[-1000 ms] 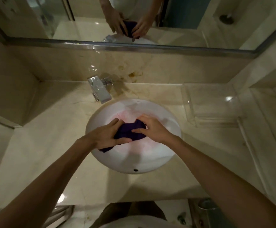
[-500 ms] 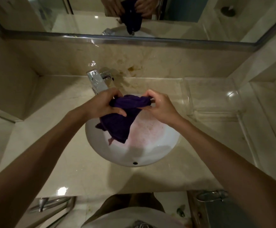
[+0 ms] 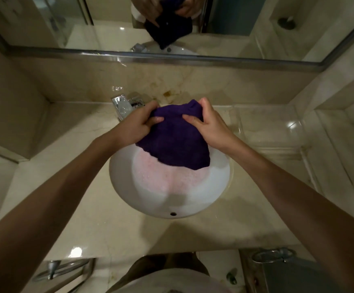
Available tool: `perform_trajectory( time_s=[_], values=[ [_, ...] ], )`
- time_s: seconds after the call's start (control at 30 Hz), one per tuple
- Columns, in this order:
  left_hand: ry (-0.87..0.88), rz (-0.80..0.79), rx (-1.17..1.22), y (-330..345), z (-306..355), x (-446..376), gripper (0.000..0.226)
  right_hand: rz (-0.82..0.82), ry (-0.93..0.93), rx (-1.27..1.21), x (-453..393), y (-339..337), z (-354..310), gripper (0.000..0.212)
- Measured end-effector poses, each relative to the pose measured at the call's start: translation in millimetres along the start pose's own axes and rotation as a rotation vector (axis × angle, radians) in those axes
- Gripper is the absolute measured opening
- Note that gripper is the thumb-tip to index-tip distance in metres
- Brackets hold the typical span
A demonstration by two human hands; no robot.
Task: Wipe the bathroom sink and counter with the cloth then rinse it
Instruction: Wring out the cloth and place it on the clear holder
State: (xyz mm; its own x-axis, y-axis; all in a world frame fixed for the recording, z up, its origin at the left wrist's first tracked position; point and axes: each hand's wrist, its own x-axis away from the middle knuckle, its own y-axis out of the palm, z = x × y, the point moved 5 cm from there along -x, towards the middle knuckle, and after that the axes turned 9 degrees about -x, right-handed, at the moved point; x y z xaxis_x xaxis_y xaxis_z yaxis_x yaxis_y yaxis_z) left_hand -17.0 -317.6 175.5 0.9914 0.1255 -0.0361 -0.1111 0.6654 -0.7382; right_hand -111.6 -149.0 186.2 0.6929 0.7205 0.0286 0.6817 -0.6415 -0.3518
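Note:
A dark purple cloth (image 3: 175,138) hangs spread out above the far half of the round white sink (image 3: 218,187). My left hand (image 3: 137,125) grips its upper left edge and my right hand (image 3: 208,123) grips its upper right edge. The basin holds pinkish foamy water (image 3: 165,178). Around the sink lies the beige marble counter (image 3: 108,225). The chrome faucet (image 3: 121,106) stands at the back left of the basin, partly hidden by my left hand.
A mirror (image 3: 235,22) runs along the back wall and reflects the hands and cloth. A clear tray (image 3: 264,127) sits on the counter to the right. A towel bar (image 3: 64,269) hangs below the counter's front left; a grey bin (image 3: 298,273) stands at lower right.
Both hands lifted the cloth out of the basin, where it was bunched, and spread it open above the sink's far side.

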Motion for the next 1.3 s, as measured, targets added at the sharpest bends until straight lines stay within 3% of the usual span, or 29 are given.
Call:
perform_trajectory(
  time_s=[0.17, 0.37, 0.5, 0.83, 0.97, 1.13, 1.3],
  values=[
    [-0.057, -0.134, 0.252, -9.5, 6.3, -7.4, 0.013, 0.034, 0.035, -0.082, -0.3, -16.1, -3.4, 0.025],
    [0.007, -0.189, 0.277, -6.6, 22.8, -15.9, 0.019, -0.028, 0.165, -0.249, 25.7, -48.9, 5.6, 0.031],
    [-0.005, -0.263, 0.285, 18.9, 41.7, -29.0, 0.029, 0.048, 0.200, -0.233, 56.7, -77.6, 17.3, 0.028],
    [-0.042, -0.466, 0.397, 114.0, 109.0, -91.2, 0.027, 0.226, 0.336, -0.224, 112.7, -173.4, 84.0, 0.031],
    [-0.072, -0.537, 0.364, 159.0, 131.0, -142.8, 0.021, 0.287, 0.361, -0.187, 97.2, -224.9, 120.8, 0.039],
    [-0.155, -0.565, 0.330, 200.6, 143.7, -219.6, 0.022, 0.253, 0.421, -0.172, 62.1, -290.6, 164.5, 0.043],
    [-0.237, -0.460, 0.209, 247.2, 126.5, -304.0, 0.025, 0.336, 0.435, -0.029, -6.0, -337.1, 228.5, 0.038]
  ],
)
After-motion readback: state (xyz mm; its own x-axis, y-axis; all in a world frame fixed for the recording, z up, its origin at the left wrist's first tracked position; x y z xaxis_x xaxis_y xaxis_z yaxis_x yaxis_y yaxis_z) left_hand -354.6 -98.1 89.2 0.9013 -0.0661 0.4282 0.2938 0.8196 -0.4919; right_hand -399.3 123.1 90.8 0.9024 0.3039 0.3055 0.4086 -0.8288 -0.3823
